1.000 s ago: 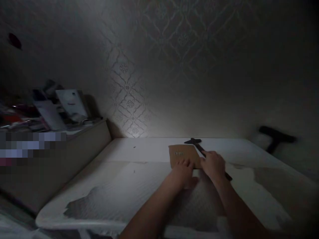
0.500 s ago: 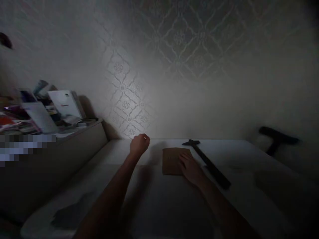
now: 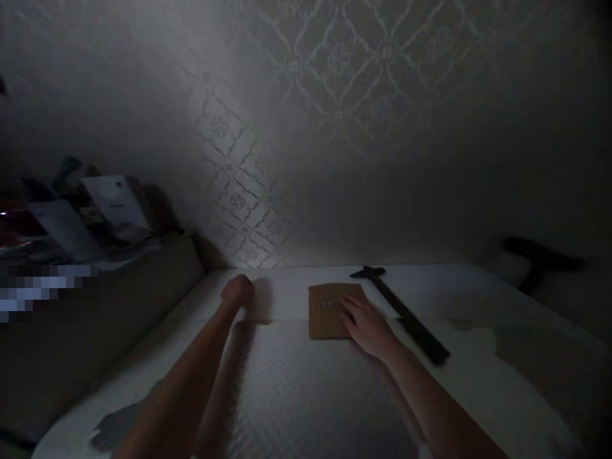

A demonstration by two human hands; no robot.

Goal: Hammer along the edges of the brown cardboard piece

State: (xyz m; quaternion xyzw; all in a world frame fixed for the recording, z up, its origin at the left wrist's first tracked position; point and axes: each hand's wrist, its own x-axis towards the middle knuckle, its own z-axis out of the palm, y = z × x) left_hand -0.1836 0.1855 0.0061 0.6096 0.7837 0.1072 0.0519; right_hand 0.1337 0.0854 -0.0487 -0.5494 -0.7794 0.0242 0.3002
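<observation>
A square piece of brown cardboard [image 3: 329, 324] lies on the white table [image 3: 287, 284], with a row of small, shiny marks or bits near its middle that I cannot make out. My right hand [image 3: 367, 322] rests on the cardboard's right side, fingers stretched out and flat. To the left, apart from the cardboard, my left hand [image 3: 238, 291] is closed over the far part of the table; whatever is in it, if anything, is hidden. A hammer [image 3: 406, 315] lies right of my right hand, its head toward the wall and its handle slanting toward me.
Boxes and papers, among them a white box [image 3: 117, 204], crowd a raised cabinet [image 3: 157, 299] on the left. A patterned wall [image 3: 335, 191] closes off the back. At the far right stands a dark T-shaped thing [image 3: 542, 258]. A textured sheet [image 3: 306, 395] covers the table's near middle.
My left hand has moved left, away from the cardboard, still closed. My right hand stays on the cardboard. The view has shifted slightly, and the table's surface looks brighter.
</observation>
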